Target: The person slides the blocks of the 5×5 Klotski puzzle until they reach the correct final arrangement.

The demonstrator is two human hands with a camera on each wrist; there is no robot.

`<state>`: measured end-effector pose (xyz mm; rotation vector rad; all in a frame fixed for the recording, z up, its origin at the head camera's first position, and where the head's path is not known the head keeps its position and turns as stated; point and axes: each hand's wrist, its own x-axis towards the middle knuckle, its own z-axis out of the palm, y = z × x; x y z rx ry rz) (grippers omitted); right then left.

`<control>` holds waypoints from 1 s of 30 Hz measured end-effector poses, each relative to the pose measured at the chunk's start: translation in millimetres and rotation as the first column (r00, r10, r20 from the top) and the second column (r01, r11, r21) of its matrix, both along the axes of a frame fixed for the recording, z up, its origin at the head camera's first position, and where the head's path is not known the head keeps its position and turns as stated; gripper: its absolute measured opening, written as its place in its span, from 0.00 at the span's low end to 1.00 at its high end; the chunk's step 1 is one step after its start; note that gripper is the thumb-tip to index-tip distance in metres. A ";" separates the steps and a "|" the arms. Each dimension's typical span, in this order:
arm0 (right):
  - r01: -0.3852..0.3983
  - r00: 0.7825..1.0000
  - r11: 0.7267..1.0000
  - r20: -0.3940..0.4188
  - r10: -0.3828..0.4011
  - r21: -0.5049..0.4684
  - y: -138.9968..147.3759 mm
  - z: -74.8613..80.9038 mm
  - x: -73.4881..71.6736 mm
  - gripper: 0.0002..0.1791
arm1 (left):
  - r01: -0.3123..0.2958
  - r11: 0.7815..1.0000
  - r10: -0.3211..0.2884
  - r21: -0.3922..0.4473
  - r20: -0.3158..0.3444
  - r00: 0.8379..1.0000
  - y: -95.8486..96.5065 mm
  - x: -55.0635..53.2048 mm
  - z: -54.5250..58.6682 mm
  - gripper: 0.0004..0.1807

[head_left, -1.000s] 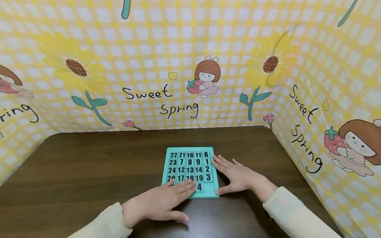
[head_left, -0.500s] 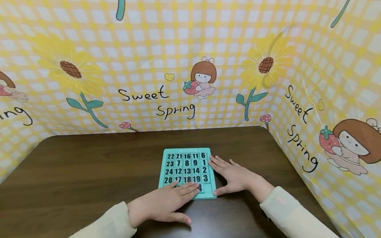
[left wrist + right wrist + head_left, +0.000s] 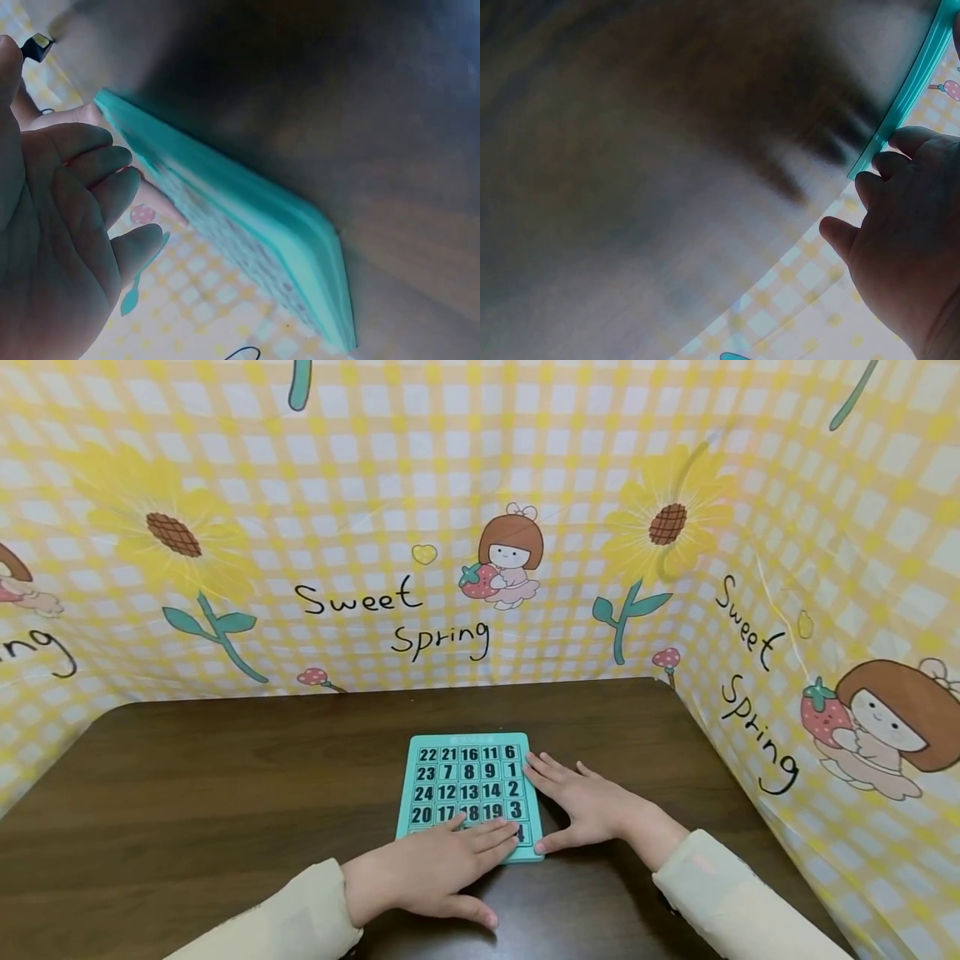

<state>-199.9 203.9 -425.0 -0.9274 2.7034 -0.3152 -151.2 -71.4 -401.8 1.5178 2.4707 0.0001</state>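
Turquoise rectangular sliding-number puzzle with square plastic tiles [image 3: 469,782] lies flat on the dark brown wood-grain tabletop [image 3: 247,768], slightly nearer its right edge than its left, well apart from the far edge. Judging by the tile order, the work looks partly done. From the left, the first column reads 22, 23, 24, 20 as far as it shows; the middle columns carry 7, 8, 9, then 12, 13, 14, then 17, 18, 19, each in counting order. The right column has 6 at the top with 1, 2, 3 and a part-covered 4 below, so 6 seems left to place; the top row runs backwards from 22. Most of the bottom row is hidden, and the free slot cannot be made out.

Left hand [image 3: 438,870]: its grip is open, fingers extended across the puzzle's near part, fingertips at the 4, nothing grasped. Right hand [image 3: 588,806]: its grip is open too, fingers spread against the puzzle's right edge, thumb at the near right corner.
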 end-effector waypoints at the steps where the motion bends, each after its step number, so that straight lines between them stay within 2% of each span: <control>1: 0.003 1.000 1.000 0.000 -0.003 0.001 0.0 0.0 -0.2 0.61 | -0.002 1.000 0.002 -0.002 -0.001 1.000 -1.1 0.3 1.5 0.47; 9: 0.032 0.999 0.999 0.003 -0.032 0.012 2.4 2.5 -1.2 0.61 | -0.087 0.996 0.087 -0.004 0.005 0.996 -25.3 4.8 10.7 0.47; 15: 0.034 0.999 0.999 0.008 -0.034 0.010 4.1 2.0 -1.2 0.61 | -0.144 0.989 0.145 -0.020 0.023 0.989 -44.3 9.8 9.5 0.49; 20: 0.036 0.999 0.999 0.016 -0.036 0.008 3.5 0.9 -0.4 0.61 | -0.132 0.991 0.132 -0.003 0.003 0.991 -48.2 13.5 6.0 0.49; 27: 0.025 1.000 1.000 0.013 -0.025 0.001 -0.8 -1.2 0.8 0.61 | -0.114 0.993 0.114 -0.010 -0.006 0.993 -45.3 15.9 0.6 0.48; 30: 0.017 1.000 1.000 0.007 -0.017 -0.006 -2.2 -0.6 0.7 0.61 | -0.116 0.993 0.116 -0.017 -0.010 0.993 -42.6 17.1 1.6 0.49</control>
